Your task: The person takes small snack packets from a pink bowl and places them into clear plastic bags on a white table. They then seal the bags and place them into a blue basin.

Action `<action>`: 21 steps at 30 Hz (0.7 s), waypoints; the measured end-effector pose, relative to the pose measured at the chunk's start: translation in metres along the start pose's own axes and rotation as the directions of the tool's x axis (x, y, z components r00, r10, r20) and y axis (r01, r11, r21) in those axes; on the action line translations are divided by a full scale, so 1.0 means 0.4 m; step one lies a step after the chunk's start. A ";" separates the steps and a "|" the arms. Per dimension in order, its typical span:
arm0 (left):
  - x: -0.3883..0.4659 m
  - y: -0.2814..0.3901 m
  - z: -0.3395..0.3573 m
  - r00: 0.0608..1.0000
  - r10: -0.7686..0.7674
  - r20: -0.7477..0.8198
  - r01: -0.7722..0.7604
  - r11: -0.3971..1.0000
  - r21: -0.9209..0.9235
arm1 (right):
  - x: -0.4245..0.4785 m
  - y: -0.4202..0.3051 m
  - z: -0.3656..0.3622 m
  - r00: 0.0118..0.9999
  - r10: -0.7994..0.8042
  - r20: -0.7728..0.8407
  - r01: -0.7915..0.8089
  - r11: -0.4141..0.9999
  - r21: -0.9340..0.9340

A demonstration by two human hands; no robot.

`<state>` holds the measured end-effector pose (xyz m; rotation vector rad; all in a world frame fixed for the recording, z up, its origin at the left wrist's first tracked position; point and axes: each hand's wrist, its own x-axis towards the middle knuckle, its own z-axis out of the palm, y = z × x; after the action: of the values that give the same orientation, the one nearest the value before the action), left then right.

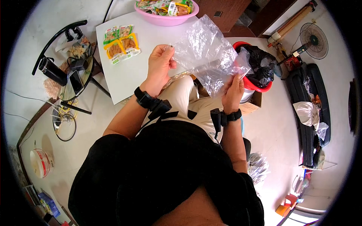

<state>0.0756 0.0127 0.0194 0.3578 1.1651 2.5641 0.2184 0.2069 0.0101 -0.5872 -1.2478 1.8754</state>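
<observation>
A large clear plastic bag (pixel 209 48) is stretched between my two hands, over the near right part of a white table (pixel 113 82) and my lap. My left hand (pixel 161 62) pinches its left edge between thumb and fingers. Lower and to the right, my right hand (pixel 235 89) grips the bag's other side, where the film is bunched. Nothing shows inside the bag. Several small snack packets (pixel 121 45) lie together on the table, left of my left hand. At the table's far edge stands a pink basin (pixel 167 20) heaped with similar packets (pixel 181 10).
Right of my right hand, a red tub (pixel 265 89) holds a black plastic bag (pixel 258 67), near a cardboard box (pixel 251 106). On the left, a round stool (pixel 89 84) carries a black bottle (pixel 52 70) and a phone (pixel 76 82). A fan (pixel 313 41) stands far right by a black sofa (pixel 308 132).
</observation>
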 end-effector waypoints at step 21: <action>0.022 0.063 -0.025 0.949 0.029 0.313 -0.263 0.619 0.740 | -0.026 0.006 -0.021 0.988 -0.105 0.113 0.119 0.985 -0.124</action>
<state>0.0598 -0.0068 0.0332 0.9987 2.1545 1.8592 0.2298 0.2024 0.0042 -0.4803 -1.4508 1.7605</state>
